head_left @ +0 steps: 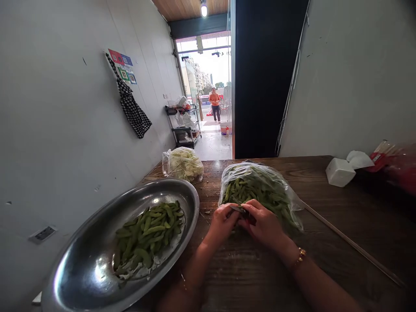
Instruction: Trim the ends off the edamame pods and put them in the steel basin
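My left hand [225, 218] and my right hand [264, 222] are close together at the near edge of a clear plastic bag [238, 168] of green edamame pods [243, 186]. The right fingers are closed around what look like red-handled scissors [236, 209]; a short metal blade shows, and the rest is mostly covered. In the left fingertips is a pinched green pod, largely hidden by the fingers. To the left stands a large oval metal basin [194, 203], with a heap of edamame pods [152, 234] inside.
A bag of cauliflower [185, 164] lies behind the basin. A thin wooden stick [351, 242] crosses the table's right side, near a white tissue block [340, 172] and a red plastic bag [398, 167]. Beyond are a shelf cart [184, 129] and a person [215, 104] by the doorway.
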Action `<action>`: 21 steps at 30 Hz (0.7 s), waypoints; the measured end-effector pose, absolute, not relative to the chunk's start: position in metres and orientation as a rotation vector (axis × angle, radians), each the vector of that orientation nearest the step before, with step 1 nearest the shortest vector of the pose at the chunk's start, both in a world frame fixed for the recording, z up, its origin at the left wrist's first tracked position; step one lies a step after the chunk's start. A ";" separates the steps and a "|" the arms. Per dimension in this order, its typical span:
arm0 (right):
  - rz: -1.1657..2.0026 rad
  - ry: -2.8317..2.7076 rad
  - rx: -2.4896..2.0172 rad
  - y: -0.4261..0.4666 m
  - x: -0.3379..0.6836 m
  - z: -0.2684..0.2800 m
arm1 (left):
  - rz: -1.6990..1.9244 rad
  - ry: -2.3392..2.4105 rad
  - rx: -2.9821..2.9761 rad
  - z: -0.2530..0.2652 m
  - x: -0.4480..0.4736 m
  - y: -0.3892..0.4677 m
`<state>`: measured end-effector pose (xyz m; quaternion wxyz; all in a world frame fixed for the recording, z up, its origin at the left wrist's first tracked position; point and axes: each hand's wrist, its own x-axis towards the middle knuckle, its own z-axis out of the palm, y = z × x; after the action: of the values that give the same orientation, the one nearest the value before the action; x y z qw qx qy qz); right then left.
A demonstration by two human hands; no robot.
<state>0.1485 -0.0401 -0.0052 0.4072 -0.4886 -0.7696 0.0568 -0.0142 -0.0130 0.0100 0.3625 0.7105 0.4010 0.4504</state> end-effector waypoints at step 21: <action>0.119 -1.975 -1.224 -0.039 0.154 -0.008 | 1.015 0.916 1.484 0.008 -0.013 -0.016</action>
<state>0.1536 -0.0391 -0.0084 0.3964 -0.4829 -0.7794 0.0468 -0.0126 -0.0157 0.0085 0.5330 0.6222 0.3841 0.4257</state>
